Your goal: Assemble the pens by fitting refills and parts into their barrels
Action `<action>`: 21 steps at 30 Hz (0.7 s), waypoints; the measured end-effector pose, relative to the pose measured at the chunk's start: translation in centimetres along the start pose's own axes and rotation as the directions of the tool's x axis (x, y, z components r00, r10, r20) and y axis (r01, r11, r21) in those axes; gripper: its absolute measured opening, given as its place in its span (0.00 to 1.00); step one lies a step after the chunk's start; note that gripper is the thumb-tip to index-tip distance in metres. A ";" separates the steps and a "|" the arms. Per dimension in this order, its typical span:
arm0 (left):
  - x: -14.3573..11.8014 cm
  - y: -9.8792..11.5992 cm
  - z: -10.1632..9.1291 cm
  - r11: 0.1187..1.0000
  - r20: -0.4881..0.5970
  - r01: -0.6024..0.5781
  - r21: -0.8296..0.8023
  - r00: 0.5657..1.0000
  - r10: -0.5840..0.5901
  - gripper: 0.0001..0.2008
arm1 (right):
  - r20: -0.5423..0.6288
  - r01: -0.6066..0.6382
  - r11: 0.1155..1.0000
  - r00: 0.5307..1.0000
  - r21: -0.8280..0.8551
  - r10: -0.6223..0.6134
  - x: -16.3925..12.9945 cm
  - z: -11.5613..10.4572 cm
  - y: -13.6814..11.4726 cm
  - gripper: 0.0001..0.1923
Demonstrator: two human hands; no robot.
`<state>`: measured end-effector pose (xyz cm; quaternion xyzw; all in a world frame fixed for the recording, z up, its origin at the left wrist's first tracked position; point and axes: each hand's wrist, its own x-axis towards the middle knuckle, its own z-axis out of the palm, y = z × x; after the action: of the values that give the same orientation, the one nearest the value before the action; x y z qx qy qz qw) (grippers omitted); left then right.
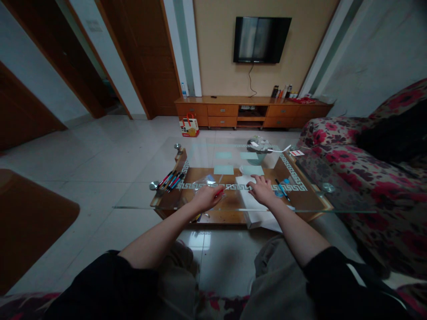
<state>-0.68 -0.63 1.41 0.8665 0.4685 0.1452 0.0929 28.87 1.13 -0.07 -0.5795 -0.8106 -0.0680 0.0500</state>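
The left hand [207,199]'s grip was closed around a slim red object with a thin pale end [219,192]. It was located over the near part of the clear glass worktop with a patterned border [140,198], between the hands. The red portion was presumably held to leave the pale end free. The right hand [262,190]'s grip was spread, fingers bent, above a flat white block of paper or card [251,215], perhaps for support; contact could not be confirmed. Multicoloured slim pens [171,180] lay bunched at left, apparently kept reachable yet apart from the hands. A blue-and-black pen [283,190] lay beside the right hand.

The red object's type was not determinable, fingers covering most of it. A crumpled clear plastic wrapper [203,181] was partly hidden behind the left hand.
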 end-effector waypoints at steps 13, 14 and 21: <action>0.5 -0.2 0.7 0.898 -0.037 0.084 -0.432 0.993 -0.111 0.15 | -0.264 0.300 0.846 0.944 0.440 -0.198 0.2 -2.5 -4.6 0.15; 0.5 -0.2 0.7 0.896 -0.040 0.079 -0.437 0.994 -0.106 0.14 | -0.268 0.336 0.819 0.935 0.465 -0.231 0.1 -2.7 -5.3 0.16; 0.4 -0.3 0.8 0.901 -0.059 0.052 -0.431 0.995 -0.085 0.17 | -0.241 0.404 0.735 0.915 0.545 -0.324 -0.6 -3.0 -7.6 0.23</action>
<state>-0.45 -0.14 0.57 0.8017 0.4585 0.2741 0.2681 21.84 -2.33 2.42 -0.3600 -0.8841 0.1381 0.2638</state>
